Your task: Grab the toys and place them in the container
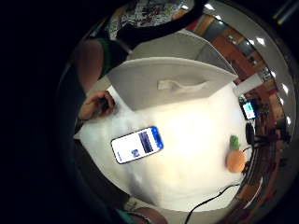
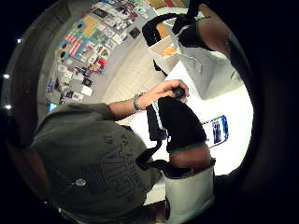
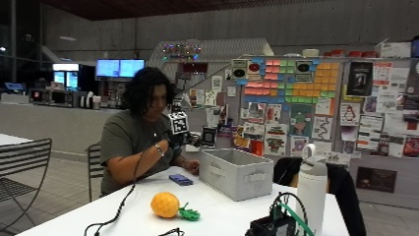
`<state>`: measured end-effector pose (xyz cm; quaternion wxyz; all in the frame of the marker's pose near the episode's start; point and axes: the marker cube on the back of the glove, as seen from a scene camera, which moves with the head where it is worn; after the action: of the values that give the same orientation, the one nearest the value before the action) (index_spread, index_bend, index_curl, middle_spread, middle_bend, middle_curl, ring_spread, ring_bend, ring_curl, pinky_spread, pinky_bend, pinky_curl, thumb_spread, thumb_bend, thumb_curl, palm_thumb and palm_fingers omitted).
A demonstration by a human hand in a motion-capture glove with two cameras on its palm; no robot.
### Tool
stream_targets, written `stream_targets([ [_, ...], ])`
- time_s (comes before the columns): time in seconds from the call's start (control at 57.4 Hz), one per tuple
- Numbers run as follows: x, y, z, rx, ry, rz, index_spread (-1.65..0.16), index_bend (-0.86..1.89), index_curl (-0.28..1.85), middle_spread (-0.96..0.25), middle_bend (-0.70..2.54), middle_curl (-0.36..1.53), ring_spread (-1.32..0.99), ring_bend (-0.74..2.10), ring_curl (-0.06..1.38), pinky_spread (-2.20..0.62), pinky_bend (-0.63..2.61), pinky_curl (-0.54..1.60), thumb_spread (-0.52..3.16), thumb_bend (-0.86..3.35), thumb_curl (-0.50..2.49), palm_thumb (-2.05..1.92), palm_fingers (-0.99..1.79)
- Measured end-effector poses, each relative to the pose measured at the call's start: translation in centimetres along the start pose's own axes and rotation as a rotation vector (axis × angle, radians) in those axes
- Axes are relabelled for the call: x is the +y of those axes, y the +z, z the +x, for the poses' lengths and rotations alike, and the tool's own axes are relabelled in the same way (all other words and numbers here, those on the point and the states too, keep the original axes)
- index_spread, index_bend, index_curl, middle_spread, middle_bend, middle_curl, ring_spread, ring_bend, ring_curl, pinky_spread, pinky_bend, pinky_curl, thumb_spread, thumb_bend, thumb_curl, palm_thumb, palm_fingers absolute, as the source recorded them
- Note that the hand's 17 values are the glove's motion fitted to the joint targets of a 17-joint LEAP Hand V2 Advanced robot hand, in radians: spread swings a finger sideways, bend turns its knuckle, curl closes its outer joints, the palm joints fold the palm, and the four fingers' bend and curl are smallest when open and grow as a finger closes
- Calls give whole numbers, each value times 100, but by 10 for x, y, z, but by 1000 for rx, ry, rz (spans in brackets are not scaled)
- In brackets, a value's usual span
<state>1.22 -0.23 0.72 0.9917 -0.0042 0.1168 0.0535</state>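
Nearest the outside camera, at the front edge of the white surface (image 3: 216, 216), stand a dark device with green and black wires (image 3: 278, 223) and a tall white bottle (image 3: 312, 189). Just behind them lies the toy, an orange pineapple-like plush with a green leafy end (image 3: 169, 206); it rests on the surface by itself, well apart from both hands and from the container. A black cable (image 3: 121, 209) trails off the surface's near left corner. Further back, near the middle, sits the grey fabric container (image 3: 237, 172) with a handle strap on its end; the little finger side palm view looks down on it and on the toy (image 1: 235, 158) off to one side. A phone (image 3: 181, 180) with a lit screen lies flat on the surface between the container and the seated person. That person holds the gloved right hand (image 3: 174, 138) raised at chest height above the surface, holding none of the task's things; whether its fingers are curled or straight cannot be told. The bare left hand (image 1: 96, 105) rests on the surface beside the container, fingers curled round a small dark object (image 1: 104, 104).
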Motion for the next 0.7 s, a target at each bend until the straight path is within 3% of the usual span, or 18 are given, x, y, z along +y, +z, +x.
stream_targets([
  [0.105,-1,4,-2,53,36,-23,-26,29,13,-10,17,5,-16,40,10,-2,45,15,84,7,4,7,53],
  [0.157,1,-1,-15,-142,-57,-34,-30,29,15,-12,17,6,-19,42,12,-2,48,18,100,7,6,6,52],
  [0.227,2,2,-19,-159,-114,-46,-34,29,17,-14,17,7,-22,45,13,-3,49,20,116,7,9,5,51],
  [0.279,1,7,-19,-63,-100,-55,-36,30,19,-14,17,8,-24,46,14,-3,50,21,124,7,11,5,51],
  [0.349,-3,12,23,290,98,-58,-38,31,21,-15,18,10,-25,48,14,-4,51,22,132,6,13,4,50],
  [0.453,-1,-3,-10,-171,-56,-40,-40,31,23,-16,18,12,-27,49,15,-4,52,24,140,6,16,3,49],
  [0.558,4,-2,-3,-126,-89,-48,-42,32,25,-16,18,14,-28,51,16,-4,53,25,144,5,18,2,48],
  [0.697,13,-7,39,-112,110,-23,-43,32,28,-17,19,17,-29,53,17,-5,54,26,147,3,21,2,46],
])
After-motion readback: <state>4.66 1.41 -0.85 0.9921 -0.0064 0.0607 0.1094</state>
